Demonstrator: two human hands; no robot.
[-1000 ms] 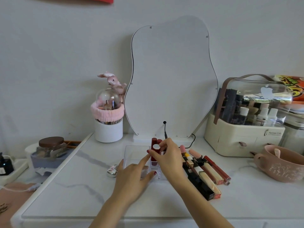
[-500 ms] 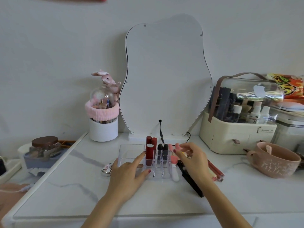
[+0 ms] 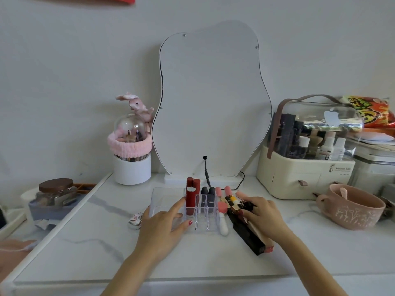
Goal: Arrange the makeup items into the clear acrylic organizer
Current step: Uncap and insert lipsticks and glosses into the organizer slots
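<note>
A left hand (image 3: 165, 225) lies flat, fingers straight, on the clear organizer (image 3: 168, 198) — apparently steadying it — with red lipsticks (image 3: 190, 196) and dark tubes (image 3: 207, 196) upright in its slots. At its three o'clock, the right hand (image 3: 261, 214) pinches a checkered lipstick (image 3: 239, 205) from the row (image 3: 245, 231) awaiting sorting — likely the next in.

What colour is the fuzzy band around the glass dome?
Pink. The fuzzy band wraps the glass dome above a white cup, seen in the head view.

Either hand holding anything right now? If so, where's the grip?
Left hand rests flat on the clear acrylic organizer, holding nothing. Right hand fingers curl over the lipsticks; grip unclear.
</note>
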